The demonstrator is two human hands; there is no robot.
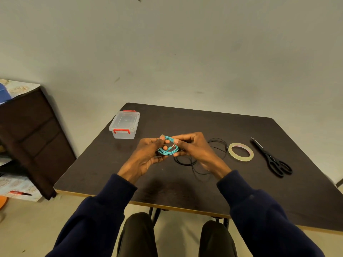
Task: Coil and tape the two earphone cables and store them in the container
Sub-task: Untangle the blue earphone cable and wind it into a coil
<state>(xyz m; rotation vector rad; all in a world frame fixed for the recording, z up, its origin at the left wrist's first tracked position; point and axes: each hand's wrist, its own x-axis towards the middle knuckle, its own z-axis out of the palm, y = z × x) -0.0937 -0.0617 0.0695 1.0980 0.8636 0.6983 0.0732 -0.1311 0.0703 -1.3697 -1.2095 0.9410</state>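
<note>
The 1 teal coil (168, 148) is being held above the worktop (185, 186), the left hand (146, 156) pinching its left rim and the right hand (194, 147) pinching its right rim with curled fingers (176, 140). The 1 tape roll (241, 159), probably needed next, is lying right of the fingers, nearer the right hand, past the 1 loose black cable (217, 145). 1 pair of scissors (267, 154) is lying farther right, and 1 lidded container (124, 125) is sitting well to their left.

a dark square table (241, 191) with a pale edge. far left on it sits a clear container (124, 125), lid on, red clasps. a black earphone cable (185, 164) sprawls loose mid-table; right of it a tape roll (241, 159) lies flat, then black scissors (269, 156), closed.
</note>
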